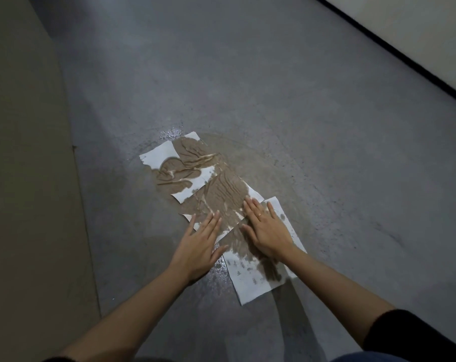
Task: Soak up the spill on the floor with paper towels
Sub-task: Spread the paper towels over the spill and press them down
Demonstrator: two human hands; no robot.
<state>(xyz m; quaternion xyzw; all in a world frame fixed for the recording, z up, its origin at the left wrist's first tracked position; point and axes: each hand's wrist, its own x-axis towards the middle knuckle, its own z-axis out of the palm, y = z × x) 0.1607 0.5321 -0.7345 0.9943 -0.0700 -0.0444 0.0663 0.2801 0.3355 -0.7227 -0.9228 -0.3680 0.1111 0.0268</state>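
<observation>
Three white paper towels lie in a diagonal row on the grey floor over a brownish spill [250,158]. The far towel [181,163] is mostly soaked brown and wrinkled. The middle towel [221,194] is nearly all wet. The near towel [250,280] is white with brown blotches. My left hand [199,246] lies flat, fingers spread, on the near edge of the middle towel. My right hand [266,228] presses flat where the middle and near towels overlap; it wears a ring. Neither hand grips anything.
A tan panel or cabinet side [25,178] runs along the left. A pale wall with a dark baseboard [404,56] crosses the top right. Wet glints show on the floor beyond the far towel [170,133] and between my hands [220,270].
</observation>
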